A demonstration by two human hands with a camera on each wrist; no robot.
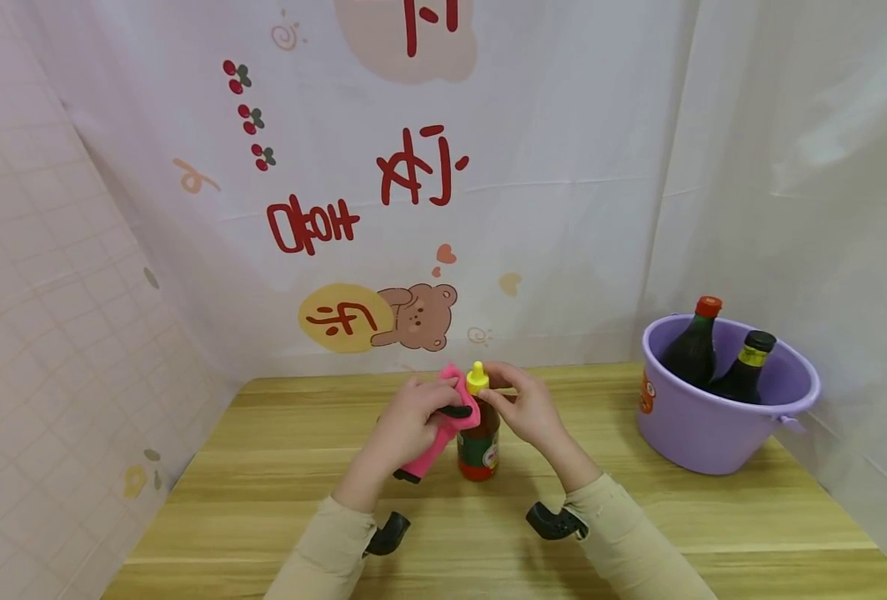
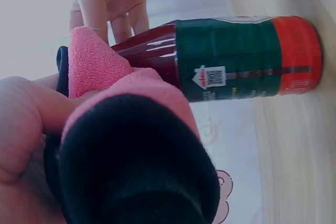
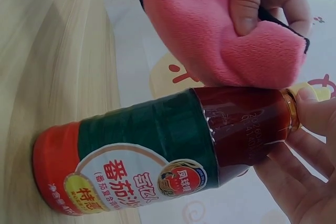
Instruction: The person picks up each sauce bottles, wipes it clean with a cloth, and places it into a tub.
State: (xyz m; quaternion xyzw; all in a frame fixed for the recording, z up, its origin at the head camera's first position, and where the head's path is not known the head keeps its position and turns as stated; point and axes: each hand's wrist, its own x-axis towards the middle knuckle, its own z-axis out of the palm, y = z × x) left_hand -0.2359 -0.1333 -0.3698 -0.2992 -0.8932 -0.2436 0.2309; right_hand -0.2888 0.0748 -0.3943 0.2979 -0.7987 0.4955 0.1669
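A ketchup bottle [image 1: 478, 450] with a yellow nozzle cap [image 1: 478, 379] and a green and red label stands upright on the wooden table. My right hand [image 1: 522, 406] pinches it at the neck, just under the cap, with thumb and fingers. In my left hand [image 1: 411, 421] is a pink cloth [image 1: 432, 450] with black edging, gripped between thumb and fingers. Seen in the right wrist view, the cloth [image 3: 210, 30] lies against the shoulder of the bottle [image 3: 152, 145]. The left wrist view has the folded cloth [image 2: 100, 64] covering part of the bottle's neck.
To the right stands a purple bucket [image 1: 699, 429] on the table [image 1: 301, 517]. It holds a dark bottle with a red cap [image 1: 694, 342] and another with a black cap [image 1: 744, 371]. A printed white curtain [image 1: 563, 250] hangs behind the table.
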